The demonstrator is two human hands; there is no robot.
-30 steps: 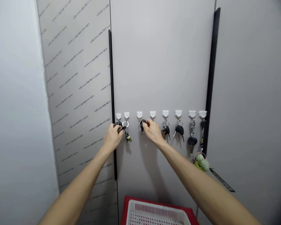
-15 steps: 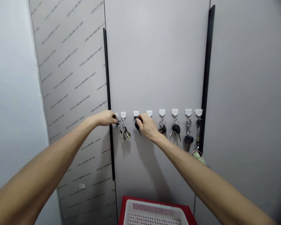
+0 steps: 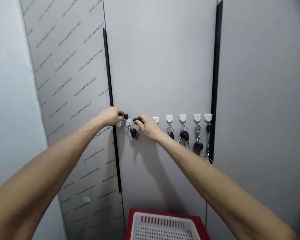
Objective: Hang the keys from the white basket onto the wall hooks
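Note:
My left hand [image 3: 112, 116] is closed around a bunch of keys [image 3: 125, 116], a black piece of which pokes out past the fingertips. It is level with the top of the leftmost white hook [image 3: 119, 124], which shows no keys. My right hand [image 3: 150, 127] pinches a black-headed key bunch [image 3: 138, 120] by its top, with a ring and dark keys dangling below. This bunch hangs in front of the keys [image 3: 137, 136] of the second hook [image 3: 129, 122], partly covering them. The third hook is hidden behind my right hand.
Further right, key bunches hang on several hooks, among them black-headed keys [image 3: 184, 135] and a key on a coiled clip [image 3: 198, 146]. Long black handles [image 3: 217, 66] edge the cabinet door. Below stands a white perforated basket [image 3: 165, 217] on a red surface [image 3: 202, 226].
My left hand has risen, lifting its keys off the leftmost hook. My right hand has moved left and slightly up, carrying its keys from the third hook toward the second.

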